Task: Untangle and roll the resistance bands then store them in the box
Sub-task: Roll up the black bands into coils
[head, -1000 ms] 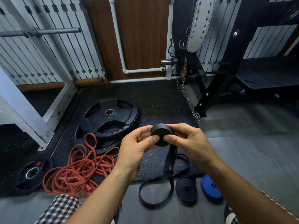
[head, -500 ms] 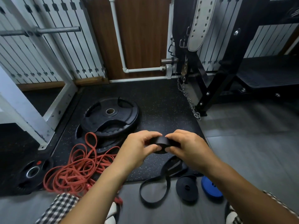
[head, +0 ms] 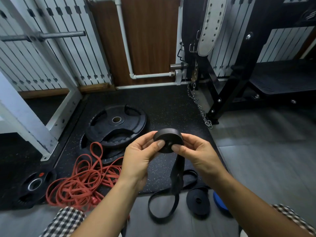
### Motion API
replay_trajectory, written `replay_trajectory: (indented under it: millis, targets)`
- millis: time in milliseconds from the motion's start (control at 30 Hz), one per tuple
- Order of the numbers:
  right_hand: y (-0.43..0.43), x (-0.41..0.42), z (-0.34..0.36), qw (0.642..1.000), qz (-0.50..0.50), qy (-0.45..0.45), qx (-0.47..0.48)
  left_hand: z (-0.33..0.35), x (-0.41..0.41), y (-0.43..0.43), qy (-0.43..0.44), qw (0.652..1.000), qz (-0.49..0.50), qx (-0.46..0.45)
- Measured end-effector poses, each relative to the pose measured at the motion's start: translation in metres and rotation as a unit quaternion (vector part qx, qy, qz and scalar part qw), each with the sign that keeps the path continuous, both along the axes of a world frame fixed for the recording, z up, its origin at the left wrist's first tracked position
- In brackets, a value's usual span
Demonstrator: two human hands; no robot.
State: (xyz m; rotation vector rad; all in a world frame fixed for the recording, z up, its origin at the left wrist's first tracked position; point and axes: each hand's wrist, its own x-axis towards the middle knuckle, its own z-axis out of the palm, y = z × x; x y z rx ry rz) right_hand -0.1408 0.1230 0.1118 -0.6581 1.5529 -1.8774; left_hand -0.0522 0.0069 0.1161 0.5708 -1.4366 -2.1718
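Band in hand: the half-wound black resistance band [head: 168, 140] is held up mid-scene above the rubber mat [head: 171, 106]. Its loose tail [head: 177, 170] hangs down to a loop lying on the floor near the person.
Hands: the left hand [head: 138, 158] and right hand [head: 196, 156] both pinch the coil, thumbs on its near face and fingers behind the rim.
Doing it well: probably keep the thumbs pressing the face so the layers don't slide sideways, and feed the tail in flat, lightly taut and without a twist.
Left to wind: a fair length, judging by the loop.
Finished rolls: a black roll [head: 198, 200] and a blue roll [head: 218, 200] lie near right on the floor.
In the way: the loop lies just beside the black roll and could drag it as it rises.
Still tangled: red bands [head: 82, 182] are heaped near left, apart from the tail and reaching the stacked weight plates [head: 116, 124].
Farther off: a chain [head: 200, 108] and a white lifting belt [head: 210, 26] hang at far right.
Box: not in view.
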Motion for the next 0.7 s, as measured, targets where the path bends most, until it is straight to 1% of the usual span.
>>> replay_trajectory:
  millis: [67,100,133,167,200,233,267,300,333,367,400,433,500,567,600,633,700]
  targets:
    - [0.0,-0.001,0.0,1.0,-0.002,0.007,0.0,-0.003,0.0,-0.001,-0.001,0.999,-0.009,0.041]
    - [0.001,-0.003,0.002,1.0,0.003,0.026,0.015,-0.004,0.0,-0.003,-0.012,0.999,-0.022,0.036]
    - [0.004,-0.006,0.004,0.997,0.006,0.057,0.041,-0.005,0.0,-0.007,-0.033,0.999,-0.04,-0.008]
    - [0.007,-0.01,0.004,0.99,0.002,0.115,0.087,-0.006,0.0,-0.012,-0.059,0.992,-0.062,-0.094]
    - [0.009,-0.014,0.004,0.968,-0.008,0.2,0.153,-0.006,0.001,-0.017,-0.085,0.973,-0.084,-0.197]
    - [0.011,-0.016,0.003,0.93,-0.01,0.289,0.224,-0.006,0.001,-0.021,-0.109,0.945,-0.101,-0.293]
    - [0.011,-0.016,0.002,0.891,-0.002,0.358,0.278,-0.006,0.002,-0.022,-0.126,0.912,-0.119,-0.373]
    - [0.011,-0.014,0.001,0.864,0.012,0.396,0.311,-0.007,0.002,-0.022,-0.131,0.879,-0.135,-0.438]
    - [0.011,-0.012,0.0,0.851,0.025,0.41,0.327,-0.007,0.001,-0.02,-0.132,0.852,-0.145,-0.486]
    - [0.011,-0.01,0.0,0.849,0.031,0.415,0.327,-0.007,0.0,-0.019,-0.129,0.839,-0.143,-0.509]
    - [0.011,-0.01,-0.001,0.852,0.031,0.415,0.317,-0.005,0.0,-0.017,-0.122,0.842,-0.134,-0.508]
    - [0.011,-0.011,-0.001,0.867,0.025,0.401,0.295,-0.005,0.0,-0.017,-0.112,0.853,-0.123,-0.495]
    - [0.011,-0.015,0.0,0.916,0.01,0.33,0.228,-0.003,0.0,-0.017,-0.095,0.882,-0.092,-0.452]
    - [0.013,-0.018,0.005,0.962,0.009,0.225,0.157,0.0,0.0,-0.016,-0.079,0.926,-0.067,-0.363]
    - [0.014,-0.019,0.006,0.976,0.019,0.176,0.129,0.003,0.0,-0.014,-0.061,0.95,-0.058,-0.3]
    - [0.014,-0.019,0.007,0.984,0.033,0.139,0.109,0.004,0.0,-0.012,-0.041,0.969,-0.049,-0.237]
    - [0.012,-0.017,0.006,0.992,0.046,0.091,0.077,0.005,0.0,-0.008,-0.013,0.989,-0.029,-0.145]
